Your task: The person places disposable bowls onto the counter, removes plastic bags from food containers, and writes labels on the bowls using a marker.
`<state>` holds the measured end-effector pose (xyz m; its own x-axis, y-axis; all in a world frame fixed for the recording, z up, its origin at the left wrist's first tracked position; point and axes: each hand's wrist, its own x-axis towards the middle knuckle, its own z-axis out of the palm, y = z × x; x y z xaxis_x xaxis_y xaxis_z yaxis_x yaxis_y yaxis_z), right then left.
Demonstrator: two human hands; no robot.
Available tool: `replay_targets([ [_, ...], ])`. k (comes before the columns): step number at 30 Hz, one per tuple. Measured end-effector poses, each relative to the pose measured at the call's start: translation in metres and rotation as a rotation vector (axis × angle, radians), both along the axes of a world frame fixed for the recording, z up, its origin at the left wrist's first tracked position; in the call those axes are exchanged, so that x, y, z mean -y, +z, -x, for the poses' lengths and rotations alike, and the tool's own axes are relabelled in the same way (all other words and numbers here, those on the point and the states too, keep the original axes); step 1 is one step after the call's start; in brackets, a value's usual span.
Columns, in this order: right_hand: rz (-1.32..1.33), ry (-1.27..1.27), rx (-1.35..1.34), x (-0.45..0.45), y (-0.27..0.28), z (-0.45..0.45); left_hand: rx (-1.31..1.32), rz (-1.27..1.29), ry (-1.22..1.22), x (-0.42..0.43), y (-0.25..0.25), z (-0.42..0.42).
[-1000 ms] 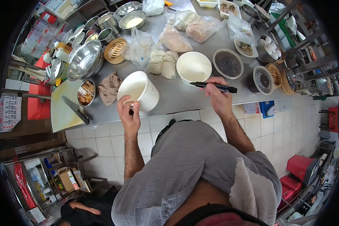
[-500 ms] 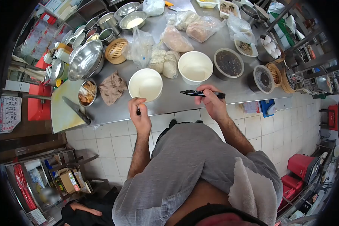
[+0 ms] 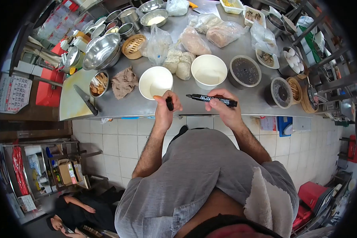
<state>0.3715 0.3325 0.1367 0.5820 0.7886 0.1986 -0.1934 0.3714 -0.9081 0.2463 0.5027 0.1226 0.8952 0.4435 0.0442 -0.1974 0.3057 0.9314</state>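
Note:
My right hand (image 3: 226, 108) is closed around a black marker (image 3: 220, 100), whose bare tip points left. Between the fingers of my left hand (image 3: 166, 111) is the marker's black cap (image 3: 169, 104), apart from the tip. Just beyond my left hand stands a white paper bowl (image 3: 156, 82), open at the top. A second white bowl (image 3: 209, 72) sits on the counter beyond my right hand. Both bowls look bare inside.
On the steel counter (image 3: 123, 108) are a knife (image 3: 85, 100) on a cutting board (image 3: 67, 105), a brown cloth (image 3: 124, 82), bagged dough-like food (image 3: 194, 41), lidded dark tubs (image 3: 245, 72) and metal bowls (image 3: 103, 51). A person in black (image 3: 87, 204) is behind at lower left.
My left hand has moved right, nearer the marker, and turned so the cap shows more. My right hand has shifted slightly with the marker. The view has tilted and moved a little.

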Motion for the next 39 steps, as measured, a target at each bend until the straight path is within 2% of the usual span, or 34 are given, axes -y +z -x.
replay_targets([
  [4,0.067,0.020,0.086,0.014,0.008,-0.004,0.046,0.023,-0.002,0.020,0.001,-0.006],
  [6,0.053,0.052,0.092,0.019,0.007,-0.006,-0.052,-0.327,-0.012,0.025,-0.005,-0.003],
  [7,0.051,0.067,0.089,0.023,0.004,-0.008,-0.073,-0.269,-0.013,0.030,-0.007,-0.001],
  [12,0.047,0.161,-0.062,0.037,-0.015,-0.015,-0.202,-0.331,-0.008,0.047,-0.016,0.017],
  [18,0.108,0.252,-0.060,0.039,-0.018,-0.012,-0.353,-0.333,0.038,0.073,-0.019,0.034],
  [20,0.114,0.258,-0.059,0.042,-0.016,-0.007,-0.464,-0.442,-0.008,0.074,-0.022,0.040],
  [24,0.138,0.263,-0.012,0.050,-0.012,0.000,-0.335,-0.370,0.027,0.079,-0.025,0.047],
  [26,0.135,0.233,-0.013,0.053,-0.016,0.006,-0.111,-0.258,0.047,0.080,-0.020,0.048],
  [28,0.134,0.219,-0.012,0.055,-0.019,0.013,-0.200,-0.264,0.081,0.082,-0.009,0.055],
  [30,0.072,0.145,-0.081,0.055,-0.019,0.023,-0.250,-0.572,0.055,0.083,0.000,0.060],
  [31,0.072,0.121,-0.114,0.055,-0.014,0.030,-0.306,-0.638,0.094,0.082,0.001,0.065],
  [39,0.085,0.287,0.099,0.033,0.001,0.110,-0.352,-0.764,0.264,0.085,0.017,0.152],
])
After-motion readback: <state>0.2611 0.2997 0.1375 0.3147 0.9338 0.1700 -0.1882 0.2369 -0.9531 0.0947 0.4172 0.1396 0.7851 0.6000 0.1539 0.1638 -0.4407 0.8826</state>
